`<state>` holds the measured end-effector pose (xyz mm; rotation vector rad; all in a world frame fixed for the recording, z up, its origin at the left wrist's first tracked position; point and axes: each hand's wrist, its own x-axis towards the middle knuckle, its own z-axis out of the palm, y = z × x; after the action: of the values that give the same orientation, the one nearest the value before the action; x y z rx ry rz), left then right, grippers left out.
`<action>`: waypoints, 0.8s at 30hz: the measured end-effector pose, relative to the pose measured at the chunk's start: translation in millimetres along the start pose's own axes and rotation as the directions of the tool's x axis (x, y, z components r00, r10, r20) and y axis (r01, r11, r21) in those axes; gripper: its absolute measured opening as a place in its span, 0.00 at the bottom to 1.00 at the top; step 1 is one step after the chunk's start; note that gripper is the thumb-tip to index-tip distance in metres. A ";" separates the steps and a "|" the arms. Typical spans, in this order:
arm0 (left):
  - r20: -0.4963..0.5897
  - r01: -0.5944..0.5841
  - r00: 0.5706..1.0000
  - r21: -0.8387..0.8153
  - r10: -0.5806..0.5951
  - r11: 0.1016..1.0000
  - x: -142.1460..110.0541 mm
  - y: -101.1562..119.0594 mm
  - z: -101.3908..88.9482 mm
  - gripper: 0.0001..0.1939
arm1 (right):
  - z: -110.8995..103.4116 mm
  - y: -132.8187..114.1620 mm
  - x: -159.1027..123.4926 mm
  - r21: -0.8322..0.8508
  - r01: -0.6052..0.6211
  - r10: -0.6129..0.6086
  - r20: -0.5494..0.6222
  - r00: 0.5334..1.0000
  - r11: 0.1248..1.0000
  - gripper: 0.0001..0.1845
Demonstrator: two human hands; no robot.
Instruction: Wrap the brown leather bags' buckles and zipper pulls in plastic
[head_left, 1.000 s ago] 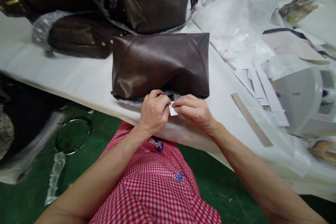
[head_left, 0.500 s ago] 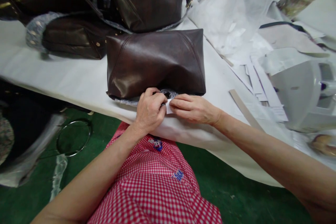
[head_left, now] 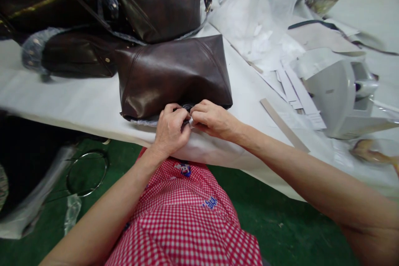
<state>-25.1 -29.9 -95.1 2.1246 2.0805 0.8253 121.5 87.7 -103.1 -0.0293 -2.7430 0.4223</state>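
Observation:
A dark brown leather bag [head_left: 174, 77] lies on its side on the white-covered table [head_left: 90, 95], its lower edge facing me. At the middle of that near edge my left hand [head_left: 172, 129] is closed, its fingers gripping clear plastic wrap [head_left: 145, 122] that runs along the edge. My right hand [head_left: 213, 120] meets it fingertip to fingertip in a pinch. A sliver of a small white piece [head_left: 191, 120], paper or tape, shows between the fingertips. Most of this piece and the dark part under the fingers are hidden.
More dark brown bags [head_left: 158, 4] are piled behind and to the left, some straps in plastic. To the right lie crumpled plastic [head_left: 249, 12], white paper strips [head_left: 301, 91], a beige strip [head_left: 283, 124] and a grey tape dispenser [head_left: 339, 95]. A metal ring [head_left: 87, 174] stands below left.
The right hand has come closer to the left and turned its fingers inward. The white piece, plainly visible before, is now almost covered. The whole view has shifted slightly.

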 end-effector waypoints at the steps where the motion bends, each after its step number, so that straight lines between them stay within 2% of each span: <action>1: 0.019 -0.010 1.000 0.018 0.010 1.000 0.4 0.2 -1.2 0.06 | 0.0 0.7 0.4 -0.011 0.004 -0.004 0.010 1.000 1.000 0.07; 5: 0.116 -0.045 0.993 0.132 0.030 0.990 4.2 1.6 -6.3 0.04 | 2.2 1.9 1.3 -0.082 -0.016 0.017 0.019 1.000 0.997 0.06; 9: 0.240 -0.087 0.971 0.272 0.020 0.958 11.5 10.0 -13.4 0.05 | 4.9 -9.3 4.3 -0.185 -0.091 0.094 0.009 0.996 0.978 0.08; 12: 0.261 -0.098 0.965 0.350 0.004 0.932 16.5 13.0 -14.5 0.07 | 6.9 -18.4 7.3 -0.220 -0.128 0.134 0.013 0.991 0.967 0.08; 15: 0.218 -0.097 0.976 0.364 0.016 0.926 20.4 8.5 -9.5 0.10 | -6.9 -20.3 -2.2 -0.231 -0.232 0.214 -0.102 0.971 0.945 0.07; 17: 0.204 -0.089 0.979 0.355 0.016 0.931 22.0 3.8 -6.0 0.12 | -34.7 -17.7 -24.4 -0.209 -0.371 0.318 -0.246 0.916 0.905 0.07; 18: 0.205 -0.084 0.979 0.345 0.012 0.935 22.8 1.6 -5.1 0.12 | -54.2 -14.7 -41.1 -0.190 -0.469 0.397 -0.321 0.860 0.863 0.08; 19: 0.208 -0.076 0.978 0.332 0.005 0.940 23.6 -0.4 -4.7 0.13 | -76.3 -10.5 -60.9 -0.164 -0.615 0.511 -0.415 0.753 0.771 0.09; 20: 0.215 -0.066 0.977 0.314 -0.003 0.947 24.7 -2.2 -5.2 0.14 | -99.9 -4.9 -83.0 -0.131 -0.767 0.625 -0.503 0.597 0.628 0.09; 21: 0.225 -0.054 0.974 0.289 -0.012 0.956 26.1 -3.7 -6.2 0.14 | -123.4 1.6 -106.1 -0.098 -0.891 0.725 -0.546 0.420 0.443 0.10; 22: 0.239 -0.042 0.971 0.253 -0.020 0.967 27.7 -5.0 -7.8 0.14 | -145.4 8.8 -129.0 -0.058 -0.973 0.806 -0.551 0.216 0.221 0.12; 23: 0.255 -0.026 0.967 0.206 -0.028 0.978 29.4 -6.3 -9.7 0.14 | -164.7 16.0 -150.6 -0.021 -1.000 0.859 -0.511 0.016 0.006 0.14; 24: 0.268 -0.003 0.963 0.153 -0.039 0.988 31.2 -7.6 -11.7 0.14 | -180.4 23.0 -169.9 -0.006 -0.995 0.871 -0.485 -0.080 -0.096 0.15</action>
<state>-38.3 -3.5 -77.8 2.1434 2.0720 0.3568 343.6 148.8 -9.1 -2.1624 -1.7706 0.1241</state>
